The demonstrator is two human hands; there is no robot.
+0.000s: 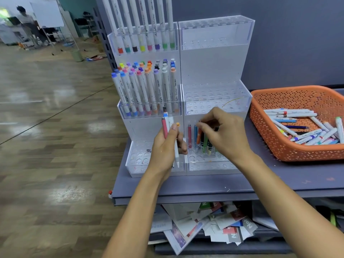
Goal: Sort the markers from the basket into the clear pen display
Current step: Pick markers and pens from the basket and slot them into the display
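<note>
With the clear pen display (214,62) partly filled, the left hand (165,148) grips several markers (176,153) before it, the right hand (225,133) pinches one at its lowest tier, and many wait in the basket (297,92) alongside.

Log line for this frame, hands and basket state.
left hand: grips marker bundle | right hand: fingers at orange pen in clear pen display, grip unclear | basket: loose markers inside
</note>
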